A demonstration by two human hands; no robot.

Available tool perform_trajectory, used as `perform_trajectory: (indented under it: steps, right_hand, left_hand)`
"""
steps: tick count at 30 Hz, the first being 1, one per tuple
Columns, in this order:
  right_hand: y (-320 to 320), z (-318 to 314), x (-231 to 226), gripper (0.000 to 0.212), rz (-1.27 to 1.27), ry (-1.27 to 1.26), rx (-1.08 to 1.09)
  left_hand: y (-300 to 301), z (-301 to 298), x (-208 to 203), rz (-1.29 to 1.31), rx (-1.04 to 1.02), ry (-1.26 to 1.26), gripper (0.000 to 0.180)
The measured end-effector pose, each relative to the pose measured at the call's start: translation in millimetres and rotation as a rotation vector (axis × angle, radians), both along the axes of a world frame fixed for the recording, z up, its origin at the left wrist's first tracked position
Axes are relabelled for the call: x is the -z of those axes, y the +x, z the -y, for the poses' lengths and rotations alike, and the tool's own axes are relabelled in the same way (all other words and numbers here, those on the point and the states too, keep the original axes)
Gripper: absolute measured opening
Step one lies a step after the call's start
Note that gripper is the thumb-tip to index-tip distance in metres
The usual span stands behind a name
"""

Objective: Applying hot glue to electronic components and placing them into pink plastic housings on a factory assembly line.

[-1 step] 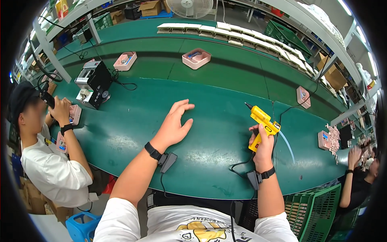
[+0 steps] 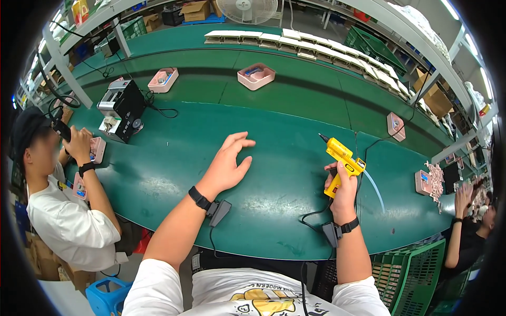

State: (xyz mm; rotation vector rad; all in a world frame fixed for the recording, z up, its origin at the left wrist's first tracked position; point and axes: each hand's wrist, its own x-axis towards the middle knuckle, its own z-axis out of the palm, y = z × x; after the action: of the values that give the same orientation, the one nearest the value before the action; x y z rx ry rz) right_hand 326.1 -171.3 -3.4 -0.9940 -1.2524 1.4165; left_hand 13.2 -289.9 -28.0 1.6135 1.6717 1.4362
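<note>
My right hand [image 2: 343, 190] is wrapped round the handle of a yellow glue gun [image 2: 343, 157]. Its dark nozzle tilts up and to the left, above the green bench. A pale translucent glue stick [image 2: 376, 190] curves out of the gun's back end, and a black cord hangs by the handle. Over the bench's middle my left hand [image 2: 227, 163] holds nothing, its fingers stretched and the thumb apart. Both wrists wear black straps with small dark devices.
Pink trays [image 2: 256, 77] with small parts sit along the green belt beyond the bench. A black machine [image 2: 122, 109] stands at the left, beside a co-worker in white. White pieces [image 2: 316, 47] line the far side. Green crates [image 2: 411, 274] stand at the lower right, near another person.
My hands and the glue gun have stayed almost where they were. The co-worker's hand at the far right has shifted slightly.
</note>
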Motion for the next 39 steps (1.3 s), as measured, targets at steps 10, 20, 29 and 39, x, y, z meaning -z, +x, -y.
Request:
perform_trajectory:
  steps: [10, 20, 29, 39]
  right_hand:
    - [-3.1, 6.1, -1.9, 0.024, 0.013, 0.063, -0.118]
    - [5.7, 1.8, 10.2, 0.025, 0.081, 0.07, -0.142]
    - [7.3, -2.0, 13.3, 0.025, 0.033, 0.042, -0.086]
    - [-0.1, 0.7, 13.1, 0.024, 0.001, 0.03, -0.051]
  left_hand:
    - [-3.2, 10.3, -2.5, -0.272, 0.074, -0.036, 0.014]
    - [-20.1, 8.9, 2.5, -0.406, -0.24, -0.054, 0.022]
    - [-19.1, 2.7, 16.3, -0.527, -0.355, -0.002, 0.036]
    - [-61.4, -23.0, -36.4, -0.679, -0.351, -0.39, 0.021]
